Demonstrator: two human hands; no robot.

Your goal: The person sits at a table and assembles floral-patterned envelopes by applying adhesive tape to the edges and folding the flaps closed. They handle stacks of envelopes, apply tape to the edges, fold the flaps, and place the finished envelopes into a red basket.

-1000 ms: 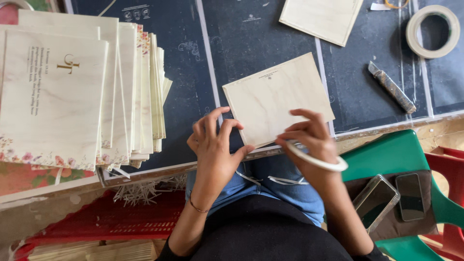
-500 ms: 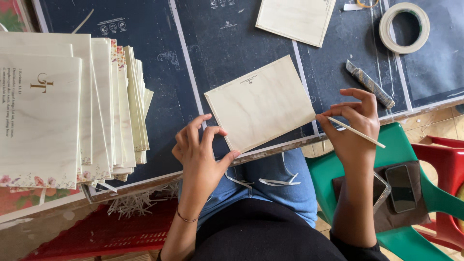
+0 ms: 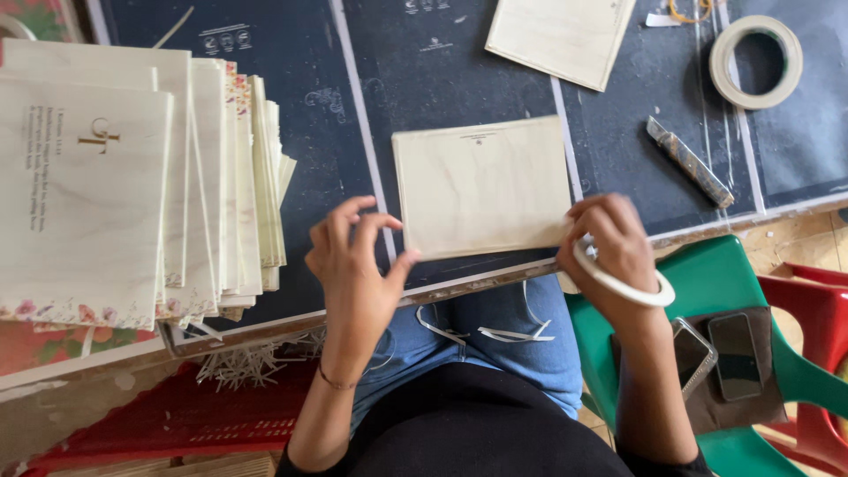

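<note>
A cream card (image 3: 481,185) lies flat on the dark cutting mat (image 3: 424,71) in front of me. My right hand (image 3: 614,252) holds a thin white tape ring (image 3: 623,283) at the card's lower right corner, fingers touching the card edge. My left hand (image 3: 353,269) hovers just left of the card's lower left corner, fingers spread and bent, with nothing in it.
A fanned stack of printed cream cards (image 3: 132,177) sits at the left. Another cream card (image 3: 561,35), a roll of tape (image 3: 755,62) and a utility knife (image 3: 689,161) lie further back. A green chair (image 3: 733,274) with two phones (image 3: 720,353) stands at the right; paper strips hang below the table edge.
The card has turned from tilted to nearly square with the table edge. My right hand has come back to its lower right corner with the tape ring; my left hand stays by the lower left corner.
</note>
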